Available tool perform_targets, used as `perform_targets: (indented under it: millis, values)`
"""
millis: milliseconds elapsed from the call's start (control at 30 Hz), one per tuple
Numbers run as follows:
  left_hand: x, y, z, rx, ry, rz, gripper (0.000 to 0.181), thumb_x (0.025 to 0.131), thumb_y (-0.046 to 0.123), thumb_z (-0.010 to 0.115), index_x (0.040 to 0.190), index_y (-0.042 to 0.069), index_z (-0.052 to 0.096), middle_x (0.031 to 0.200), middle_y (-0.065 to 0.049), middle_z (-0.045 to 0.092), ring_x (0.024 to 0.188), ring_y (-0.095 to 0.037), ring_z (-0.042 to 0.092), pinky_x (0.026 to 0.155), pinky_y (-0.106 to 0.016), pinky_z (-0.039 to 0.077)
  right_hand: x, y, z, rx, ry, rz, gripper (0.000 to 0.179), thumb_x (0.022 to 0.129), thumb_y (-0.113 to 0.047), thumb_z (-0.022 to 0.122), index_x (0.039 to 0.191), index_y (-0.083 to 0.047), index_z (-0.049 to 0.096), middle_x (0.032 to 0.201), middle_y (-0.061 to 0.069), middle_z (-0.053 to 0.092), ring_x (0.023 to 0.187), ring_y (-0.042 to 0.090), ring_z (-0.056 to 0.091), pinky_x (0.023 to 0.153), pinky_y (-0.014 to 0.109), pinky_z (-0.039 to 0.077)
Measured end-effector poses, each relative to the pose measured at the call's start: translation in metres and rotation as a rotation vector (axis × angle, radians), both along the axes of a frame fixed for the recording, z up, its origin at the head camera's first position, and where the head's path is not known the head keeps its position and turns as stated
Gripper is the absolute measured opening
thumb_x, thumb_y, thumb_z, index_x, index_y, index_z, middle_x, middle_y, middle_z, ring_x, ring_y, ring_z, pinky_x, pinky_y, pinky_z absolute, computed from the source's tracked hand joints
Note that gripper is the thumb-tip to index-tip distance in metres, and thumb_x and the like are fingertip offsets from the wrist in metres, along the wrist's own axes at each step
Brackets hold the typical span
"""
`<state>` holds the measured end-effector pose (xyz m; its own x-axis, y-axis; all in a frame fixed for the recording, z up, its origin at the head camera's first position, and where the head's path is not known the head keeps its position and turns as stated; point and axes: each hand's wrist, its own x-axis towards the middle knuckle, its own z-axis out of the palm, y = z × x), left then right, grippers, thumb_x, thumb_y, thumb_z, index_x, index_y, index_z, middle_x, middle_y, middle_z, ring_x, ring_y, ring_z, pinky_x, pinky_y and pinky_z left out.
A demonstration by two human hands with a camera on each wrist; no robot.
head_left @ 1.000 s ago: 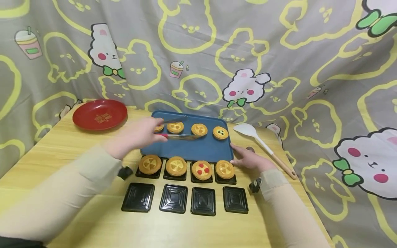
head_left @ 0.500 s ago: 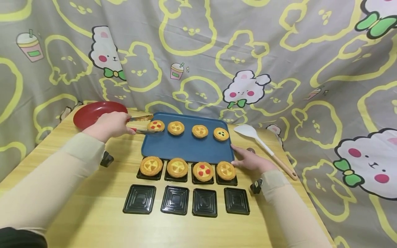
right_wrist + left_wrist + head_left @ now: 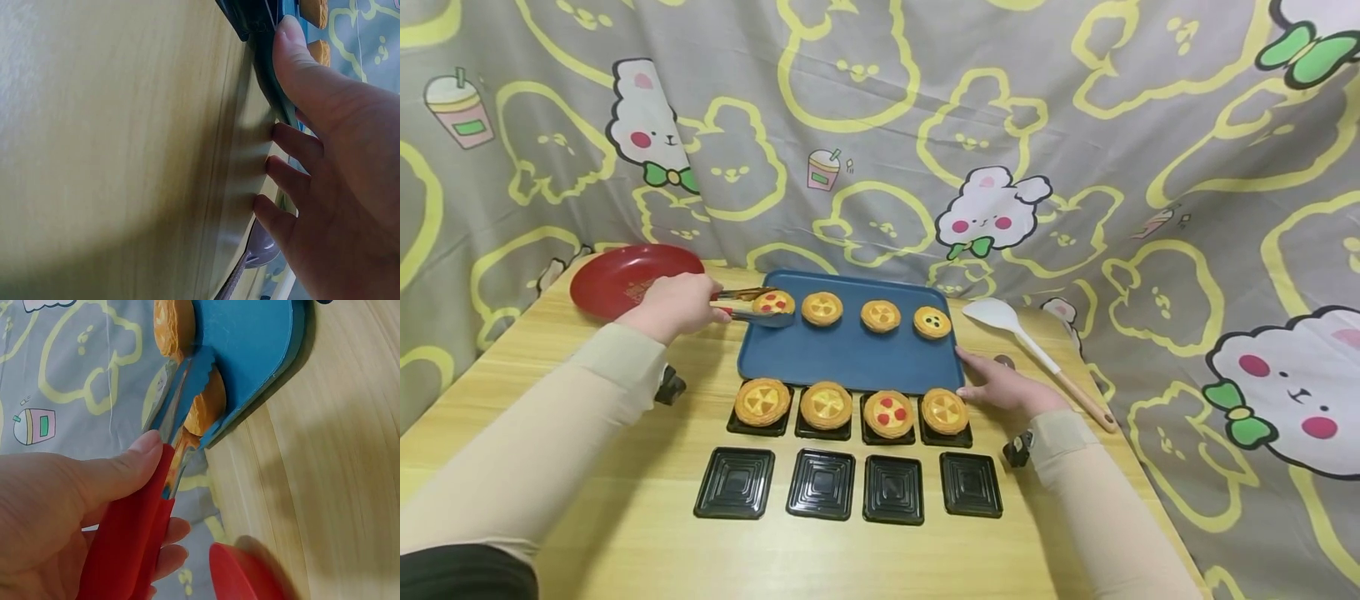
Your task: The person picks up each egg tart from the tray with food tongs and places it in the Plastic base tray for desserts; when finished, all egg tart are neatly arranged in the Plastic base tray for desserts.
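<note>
My left hand [image 3: 679, 304] holds red-handled tongs [image 3: 134, 519]. The tongs' arms reach either side of an egg tart with red toppings [image 3: 773, 303], at the left end of a blue tray [image 3: 850, 358]; I cannot tell whether they press on it. Along the tray's far side lie a plain tart [image 3: 822, 309], another plain tart [image 3: 880, 317] and a tart with dark dots [image 3: 932, 322]. My right hand [image 3: 1003, 385] holds the tray's right front corner, thumb on the rim in the right wrist view and the other fingers curled beside it.
Several tarts [image 3: 826, 405] sit on black square trays in front of the blue tray. Nearer me is a row of bare black trays [image 3: 820, 483]. A red plate [image 3: 602, 283] stands left, a white spatula [image 3: 1037, 350] right. A brownish spoon [image 3: 259, 247] lies by my right hand.
My left hand has drawn the tongs leftward from over the tray's middle to its left end, where their tips have moved around the red-topped tart. My right hand stays at the corner.
</note>
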<state>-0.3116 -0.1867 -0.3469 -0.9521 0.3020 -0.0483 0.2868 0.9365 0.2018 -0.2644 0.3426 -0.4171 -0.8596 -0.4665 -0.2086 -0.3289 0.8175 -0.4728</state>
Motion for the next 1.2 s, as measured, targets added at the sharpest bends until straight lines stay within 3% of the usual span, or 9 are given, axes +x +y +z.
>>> perform_targets:
  millis: [100,167,367,467,600,667,800,967,1200]
  values:
    - [0.003,-0.001,0.002,0.005,0.002,0.019,0.035,0.085,0.037,0.078,0.100,0.007,0.068,0.086,-0.010,0.064,0.078,-0.032,0.057,0.070,-0.053,0.044,0.000,0.000,0.001,0.000,0.005,0.016,0.091,0.094,-0.037,0.067,0.157,0.000,0.013,0.156,0.029,0.018,0.141,0.049,0.021,0.112,0.059,0.016]
    - [0.007,-0.002,0.006,0.011,0.007,0.037,0.036,0.085,0.037,0.077,0.103,0.007,0.069,0.089,-0.012,0.065,0.078,-0.033,0.057,0.070,-0.054,0.045,0.000,0.000,0.000,-0.002,0.008,0.019,0.091,0.094,-0.038,0.067,0.157,0.000,0.013,0.156,0.030,0.018,0.140,0.049,0.021,0.112,0.059,0.016]
    - [0.031,-0.009,0.023,0.036,0.042,0.056,0.059,0.087,0.037,0.074,0.130,-0.002,0.061,0.124,-0.026,0.061,0.103,-0.043,0.059,0.083,-0.063,0.045,-0.002,-0.001,-0.003,0.004,0.008,0.017,0.090,0.095,-0.040,0.065,0.158,-0.003,0.011,0.157,0.029,0.018,0.141,0.048,0.020,0.112,0.059,0.015]
    - [0.049,-0.015,0.035,0.071,0.042,0.021,0.064,0.088,0.038,0.075,0.134,-0.003,0.058,0.130,-0.026,0.058,0.113,-0.044,0.056,0.088,-0.064,0.043,-0.003,-0.002,-0.002,0.005,-0.010,0.003,0.091,0.094,-0.039,0.067,0.158,-0.005,0.012,0.157,0.027,0.017,0.142,0.047,0.020,0.113,0.058,0.015]
    - [0.078,-0.022,0.051,0.118,0.031,-0.031,0.068,0.085,0.042,0.077,0.134,0.000,0.060,0.126,-0.023,0.062,0.112,-0.042,0.058,0.087,-0.064,0.044,-0.002,-0.002,-0.002,0.009,-0.011,-0.001,0.092,0.093,-0.037,0.068,0.158,-0.004,0.011,0.157,0.027,0.017,0.142,0.047,0.020,0.113,0.058,0.016]
    - [0.093,-0.025,0.060,0.121,0.026,-0.050,0.069,0.082,0.046,0.079,0.133,0.003,0.062,0.118,-0.019,0.067,0.103,-0.037,0.063,0.083,-0.061,0.047,-0.002,-0.002,-0.001,0.009,0.000,0.001,0.091,0.094,-0.036,0.068,0.158,-0.003,0.012,0.157,0.028,0.018,0.141,0.048,0.021,0.112,0.059,0.016]
    - [0.124,-0.031,0.069,0.116,0.034,-0.153,0.066,0.077,0.047,0.082,0.130,0.010,0.066,0.107,-0.006,0.072,0.089,-0.022,0.064,0.077,-0.050,0.051,-0.003,0.001,0.000,0.005,0.007,-0.015,0.090,0.094,-0.034,0.068,0.157,-0.003,0.013,0.157,0.029,0.018,0.141,0.048,0.020,0.112,0.059,0.016]
    - [0.163,-0.040,0.055,0.099,0.118,-0.285,0.059,0.074,0.042,0.085,0.123,0.013,0.072,0.109,-0.001,0.072,0.098,-0.024,0.068,0.081,-0.050,0.052,-0.004,0.001,0.001,-0.003,-0.007,-0.019,0.091,0.094,-0.037,0.068,0.158,-0.004,0.012,0.158,0.027,0.018,0.142,0.047,0.019,0.113,0.057,0.015]
    - [0.204,-0.045,0.026,0.067,0.133,-0.278,0.054,0.072,0.040,0.086,0.119,0.016,0.074,0.109,0.002,0.072,0.098,-0.027,0.069,0.085,-0.054,0.050,-0.002,-0.003,-0.002,-0.013,0.016,0.024,0.091,0.095,-0.038,0.066,0.156,0.001,0.012,0.156,0.031,0.017,0.140,0.050,0.020,0.111,0.061,0.015]
